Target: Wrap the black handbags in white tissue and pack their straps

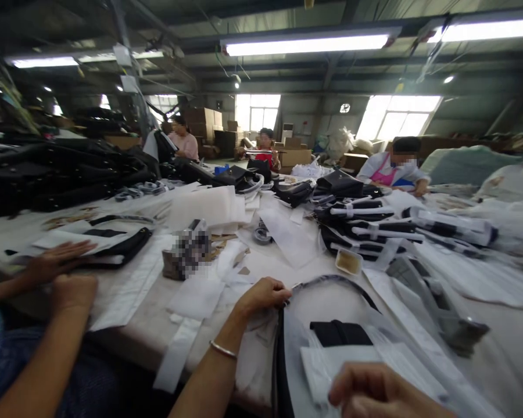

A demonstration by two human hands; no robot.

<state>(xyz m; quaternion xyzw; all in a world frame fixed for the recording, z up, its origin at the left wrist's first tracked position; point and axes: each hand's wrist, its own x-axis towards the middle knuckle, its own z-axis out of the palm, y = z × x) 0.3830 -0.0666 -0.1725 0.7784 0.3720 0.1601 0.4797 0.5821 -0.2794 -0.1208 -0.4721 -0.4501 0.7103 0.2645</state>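
A black handbag (280, 371) lies on the table before me, its front covered by translucent wrapping film, with a dark strap tab (342, 333) and folded white sheets (331, 368) on top. Its curved, wrapped handle (335, 280) arches away from me. My left hand (265, 294), a bangle on its wrist, has its fingers closed at the left base of that handle. Low over the white sheets is my right hand (370, 392), slightly blurred, its fingers curled in. Whatever those fingers may hold is hidden.
A grey tape dispenser (436, 296) stands at right, near a small dish (348, 262). Wrapped black bags (366, 223) pile up beyond. To my left, a co-worker's hands (70, 273) rest by another bag (131, 247). White foam sheets (203, 209) lie mid-table; other people sit farther back.
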